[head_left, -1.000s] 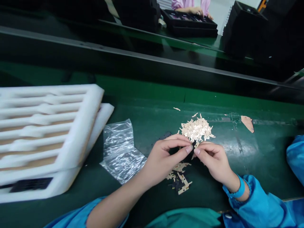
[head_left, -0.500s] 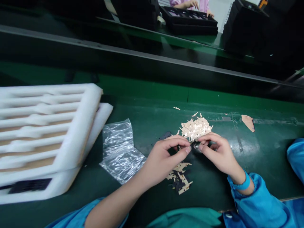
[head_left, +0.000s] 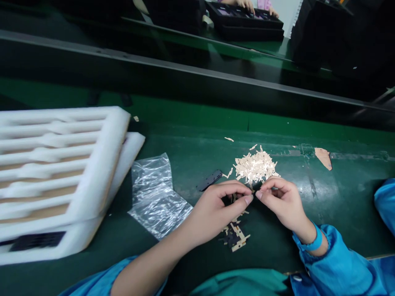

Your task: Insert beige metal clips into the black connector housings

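Observation:
My left hand [head_left: 220, 205] is closed in a pinch, thumb against forefinger, over the middle of the green bench. Facing it, my right hand [head_left: 282, 199] pinches too, its fingertips close to those of the left. A small dark piece shows between the two hands, mostly covered by the fingers, and its kind cannot be made out. Just beyond the fingertips lies a heap of small flat cream-coloured pieces [head_left: 255, 165]. Left of the heap is a black elongated part [head_left: 211, 180] with small holes. Below my left hand sits a little pile of black and cream pieces [head_left: 237, 238].
White foam trays [head_left: 119, 164] with slots are stacked at the left. A clear plastic bag [head_left: 156, 193] lies flat beside them. A torn brown scrap [head_left: 323, 158] is at the right. Behind a dark rail, another person's hands [head_left: 245, 5] are over a black tray [head_left: 247, 31]. A blue sleeve [head_left: 385, 203] shows far right.
My fingertips have come closer together, the right hand moving slightly left and the left hand slightly right. The black elongated part shows more fully now.

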`<state>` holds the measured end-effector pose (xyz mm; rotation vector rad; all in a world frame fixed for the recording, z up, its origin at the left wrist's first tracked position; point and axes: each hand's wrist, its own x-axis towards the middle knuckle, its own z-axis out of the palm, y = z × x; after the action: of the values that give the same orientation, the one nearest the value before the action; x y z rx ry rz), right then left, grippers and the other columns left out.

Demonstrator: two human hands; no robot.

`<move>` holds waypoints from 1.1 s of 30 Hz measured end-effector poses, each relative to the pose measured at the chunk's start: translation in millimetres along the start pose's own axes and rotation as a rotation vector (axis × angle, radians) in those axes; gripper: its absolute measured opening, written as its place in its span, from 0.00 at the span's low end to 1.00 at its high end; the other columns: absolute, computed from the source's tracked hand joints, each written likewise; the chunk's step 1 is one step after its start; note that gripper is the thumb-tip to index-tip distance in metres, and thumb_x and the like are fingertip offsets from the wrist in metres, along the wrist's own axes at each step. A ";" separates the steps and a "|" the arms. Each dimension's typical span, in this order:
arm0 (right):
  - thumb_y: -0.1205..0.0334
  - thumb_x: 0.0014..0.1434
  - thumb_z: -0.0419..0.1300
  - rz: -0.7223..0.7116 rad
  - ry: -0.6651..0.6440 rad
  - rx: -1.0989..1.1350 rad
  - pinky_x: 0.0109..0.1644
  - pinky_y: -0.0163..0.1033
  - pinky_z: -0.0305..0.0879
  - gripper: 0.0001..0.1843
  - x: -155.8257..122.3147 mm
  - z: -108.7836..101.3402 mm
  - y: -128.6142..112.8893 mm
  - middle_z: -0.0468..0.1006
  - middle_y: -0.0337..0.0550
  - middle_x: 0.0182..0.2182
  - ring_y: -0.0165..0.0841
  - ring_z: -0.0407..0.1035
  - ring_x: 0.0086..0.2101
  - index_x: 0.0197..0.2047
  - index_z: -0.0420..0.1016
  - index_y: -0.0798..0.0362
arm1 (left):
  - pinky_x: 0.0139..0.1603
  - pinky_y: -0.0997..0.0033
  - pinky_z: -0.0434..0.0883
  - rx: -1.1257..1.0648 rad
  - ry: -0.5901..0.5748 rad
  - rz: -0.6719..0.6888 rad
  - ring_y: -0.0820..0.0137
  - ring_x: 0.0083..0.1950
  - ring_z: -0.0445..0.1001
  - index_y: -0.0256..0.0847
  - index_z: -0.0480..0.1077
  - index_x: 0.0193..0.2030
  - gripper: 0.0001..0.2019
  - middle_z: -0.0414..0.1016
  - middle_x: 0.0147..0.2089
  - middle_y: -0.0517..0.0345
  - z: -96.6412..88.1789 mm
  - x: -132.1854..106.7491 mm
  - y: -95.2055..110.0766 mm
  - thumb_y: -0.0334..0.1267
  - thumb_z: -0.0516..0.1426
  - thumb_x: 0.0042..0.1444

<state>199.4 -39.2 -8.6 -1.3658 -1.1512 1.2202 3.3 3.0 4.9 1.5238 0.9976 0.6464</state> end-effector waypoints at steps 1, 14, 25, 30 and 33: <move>0.62 0.55 0.71 0.001 0.008 0.004 0.27 0.35 0.60 0.06 -0.1 0.2 -0.6 0.74 0.38 0.25 0.29 0.65 0.25 0.28 0.81 0.51 | 0.38 0.67 0.72 0.004 -0.001 -0.042 0.65 0.37 0.78 0.42 0.82 0.36 0.08 0.83 0.36 0.55 -0.6 0.9 -0.1 0.42 0.62 0.60; 0.60 0.52 0.74 0.092 -0.086 0.204 0.28 0.34 0.64 0.07 -4.6 6.5 -4.2 0.79 0.38 0.25 0.30 0.70 0.26 0.27 0.82 0.50 | 0.38 0.70 0.68 -0.435 -0.154 -0.237 0.70 0.33 0.70 0.40 0.79 0.32 0.11 0.77 0.30 0.59 -1.8 8.6 -4.5 0.45 0.68 0.54; 0.56 0.50 0.76 0.193 -0.100 0.307 0.25 0.33 0.57 0.11 -6.7 7.4 1.6 0.74 0.34 0.22 0.25 0.57 0.20 0.27 0.81 0.52 | 0.31 0.72 0.63 -0.316 -0.196 -0.163 0.73 0.27 0.64 0.40 0.74 0.30 0.18 0.69 0.25 0.64 9.9 9.4 -6.9 0.54 0.63 0.59; 0.58 0.51 0.75 0.229 -0.021 0.283 0.24 0.33 0.51 0.10 -3.7 -0.1 8.5 0.71 0.34 0.19 0.25 0.56 0.20 0.26 0.81 0.52 | 0.36 0.69 0.66 0.016 0.027 -0.118 0.66 0.35 0.70 0.41 0.78 0.38 0.14 0.78 0.35 0.56 -27.8 10.3 -5.9 0.51 0.63 0.61; 0.58 0.50 0.74 0.252 0.008 0.278 0.23 0.34 0.49 0.10 0.0 -2.3 9.9 0.70 0.35 0.18 0.26 0.56 0.19 0.26 0.82 0.53 | 0.40 0.66 0.65 0.509 0.197 -0.194 0.58 0.44 0.73 0.43 0.79 0.42 0.16 0.78 0.41 0.52 -65.7 8.7 -11.6 0.51 0.68 0.54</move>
<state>202.2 -40.4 -18.3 -1.3263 -0.7836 1.4908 -50.4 43.5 5.9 1.7906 1.5246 0.4263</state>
